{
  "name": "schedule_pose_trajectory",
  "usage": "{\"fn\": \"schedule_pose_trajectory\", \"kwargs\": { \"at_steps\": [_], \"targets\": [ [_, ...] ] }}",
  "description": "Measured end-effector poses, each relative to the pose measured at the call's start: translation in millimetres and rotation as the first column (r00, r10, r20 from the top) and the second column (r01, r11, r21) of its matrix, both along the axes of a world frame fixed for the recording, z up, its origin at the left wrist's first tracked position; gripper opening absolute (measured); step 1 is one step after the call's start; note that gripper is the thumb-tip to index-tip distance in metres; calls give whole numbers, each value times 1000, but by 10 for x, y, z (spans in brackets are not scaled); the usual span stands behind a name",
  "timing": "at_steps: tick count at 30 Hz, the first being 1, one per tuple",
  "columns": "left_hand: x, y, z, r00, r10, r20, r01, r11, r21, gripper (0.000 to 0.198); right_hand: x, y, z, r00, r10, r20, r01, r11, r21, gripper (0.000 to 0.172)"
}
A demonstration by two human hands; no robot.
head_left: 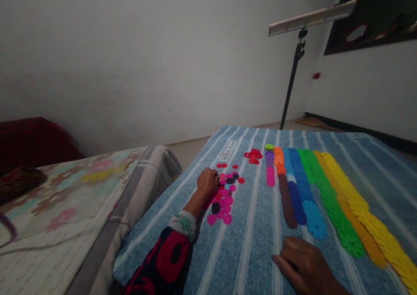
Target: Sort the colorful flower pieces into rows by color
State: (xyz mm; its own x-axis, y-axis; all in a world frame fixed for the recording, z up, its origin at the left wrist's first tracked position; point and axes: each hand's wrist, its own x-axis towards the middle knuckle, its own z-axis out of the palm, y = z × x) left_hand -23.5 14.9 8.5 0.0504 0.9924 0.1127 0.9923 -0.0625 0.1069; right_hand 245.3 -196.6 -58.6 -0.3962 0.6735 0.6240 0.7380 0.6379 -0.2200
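Left fingers [213, 177] partly hidden; yellow disc row [356, 201] cut off at corner.

A blue woven cloth with white stripes [260, 225] covers the bench [293, 133]; "With love" appears near its far left corner. Toward the left edge lies a loose scatter of flat round magenta, red and black discs [224, 203]. A small heap of flat red discs [253, 156] sits nearer the far edge. Toward the right edge, overlapping rows of round purple, pink, orange, brown, blue, green, amber and yellow discs [335, 217] run lengthwise.
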Motion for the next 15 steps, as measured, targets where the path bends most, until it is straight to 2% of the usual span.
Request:
{"fn": "schedule_pose_trajectory", "kwargs": {
  "at_steps": [8, 15],
  "targets": [
    [139, -62, 51, 999, -47, 12, 48, 990, -131, 27, -6, 2, 10, 1000, -4, 8, 4, 1000, 7, 44],
    [120, -42, 8, 997, -27, 76, 37, 991, -129, 18, -3, -5, -5, 1000, -5, 6, 5, 1000, -4, 43]
  ]
}}
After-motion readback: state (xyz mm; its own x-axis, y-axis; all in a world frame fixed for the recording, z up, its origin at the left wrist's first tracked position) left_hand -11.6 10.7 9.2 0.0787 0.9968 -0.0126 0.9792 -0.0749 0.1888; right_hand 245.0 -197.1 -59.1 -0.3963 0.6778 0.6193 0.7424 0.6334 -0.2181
